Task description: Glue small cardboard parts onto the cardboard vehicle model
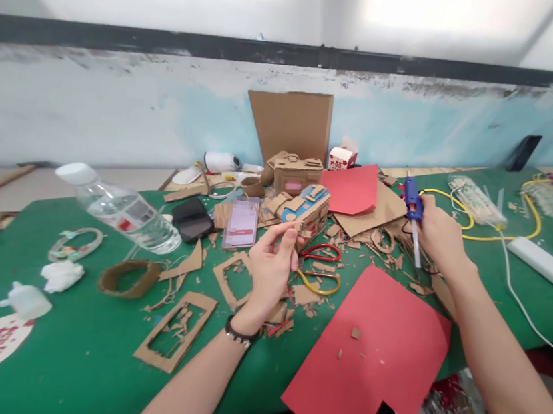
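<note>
My left hand (274, 260), with a dark bracelet at the wrist, is closed in a pinch in the middle of the table; what its fingertips hold is too small to make out. Just beyond it sits a cardboard box with a blue patch (312, 210). On the right, my right hand (437, 230) is wrapped round a blue glue gun (412, 200), with a pale stick pointing down from it. Scissors with red and yellow handles (320, 283) lie right of my left hand. A large red sheet (372, 353) bears small cardboard bits.
A water bottle (122, 211) lies tilted at the left, near a black phone (193, 219) and a lit phone (241, 223). Cardboard frames (142, 352) and scraps cover the middle. A white power strip (546, 264) with cables lies at the right.
</note>
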Available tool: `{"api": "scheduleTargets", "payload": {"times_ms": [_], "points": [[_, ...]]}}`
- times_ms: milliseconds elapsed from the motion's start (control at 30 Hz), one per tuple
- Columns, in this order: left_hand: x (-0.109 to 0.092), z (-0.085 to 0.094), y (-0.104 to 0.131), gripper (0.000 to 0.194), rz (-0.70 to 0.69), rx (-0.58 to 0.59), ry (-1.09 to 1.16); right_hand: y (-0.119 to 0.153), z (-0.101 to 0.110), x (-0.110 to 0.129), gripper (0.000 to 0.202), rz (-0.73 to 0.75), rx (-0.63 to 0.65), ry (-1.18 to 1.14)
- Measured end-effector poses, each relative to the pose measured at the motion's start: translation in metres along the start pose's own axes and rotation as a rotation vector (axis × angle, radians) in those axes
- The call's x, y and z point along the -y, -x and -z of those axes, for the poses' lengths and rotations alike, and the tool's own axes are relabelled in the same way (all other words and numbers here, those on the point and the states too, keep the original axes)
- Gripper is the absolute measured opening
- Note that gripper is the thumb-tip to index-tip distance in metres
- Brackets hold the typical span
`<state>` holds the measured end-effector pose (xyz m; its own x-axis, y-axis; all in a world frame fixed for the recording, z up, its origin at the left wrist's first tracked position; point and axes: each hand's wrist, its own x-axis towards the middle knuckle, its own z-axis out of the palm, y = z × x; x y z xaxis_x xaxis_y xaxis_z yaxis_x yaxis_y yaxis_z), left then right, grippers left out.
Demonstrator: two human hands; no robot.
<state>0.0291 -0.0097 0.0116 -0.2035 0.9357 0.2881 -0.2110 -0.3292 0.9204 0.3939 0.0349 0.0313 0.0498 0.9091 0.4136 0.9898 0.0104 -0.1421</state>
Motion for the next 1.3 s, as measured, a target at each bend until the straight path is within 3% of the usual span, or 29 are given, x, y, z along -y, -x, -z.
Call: {"api": "scheduleTargets", "payload": {"times_ms": [200, 400, 533, 700, 800, 900, 967, 1067, 1167, 1300], "points": [[0.0, -0.002, 0.004, 0.048, 0.001, 0.02, -0.03, -0.036, -0.04, -0.033, 0.045, 0.086, 0.152, 0.032], [0.002, -0.002, 0.005, 0.047, -0.009, 0.029, -0.042, -0.058, -0.065, -0.025, 0.052, 0.103, 0.157, 0.168], [0.003, 0.0, 0.005, 0.046, -0.009, 0.032, -0.039, -0.062, -0.062, -0.017, 0.055, 0.057, 0.177, 0.21], [0.004, -0.001, 0.002, 0.046, 0.057, 0.038, 0.052, -0.058, -0.03, -0.007, 0.055, 0.042, 0.161, 0.276], [0.002, -0.004, 0.0, 0.05, 0.123, 0.032, 0.169, -0.044, -0.004, 0.025, 0.041, 0.11, -0.003, 0.149], [-0.002, -0.007, 0.0, 0.051, 0.162, 0.044, 0.235, -0.016, 0.009, 0.084, 0.028, 0.195, -0.039, -0.391], [-0.004, -0.007, 0.001, 0.05, 0.16, 0.051, 0.239, 0.009, 0.004, 0.125, 0.031, 0.129, 0.023, -0.801], [-0.003, -0.007, 0.002, 0.052, 0.149, 0.044, 0.231, 0.045, -0.015, 0.169, 0.033, 0.073, 0.005, -1.15], [0.002, -0.005, 0.004, 0.051, 0.131, 0.038, 0.226, 0.067, -0.033, 0.187, 0.03, 0.058, 0.011, -1.294], [0.009, -0.004, 0.007, 0.045, 0.062, 0.085, 0.149, 0.077, -0.039, 0.19, 0.024, 0.051, -0.011, -1.366]]}}
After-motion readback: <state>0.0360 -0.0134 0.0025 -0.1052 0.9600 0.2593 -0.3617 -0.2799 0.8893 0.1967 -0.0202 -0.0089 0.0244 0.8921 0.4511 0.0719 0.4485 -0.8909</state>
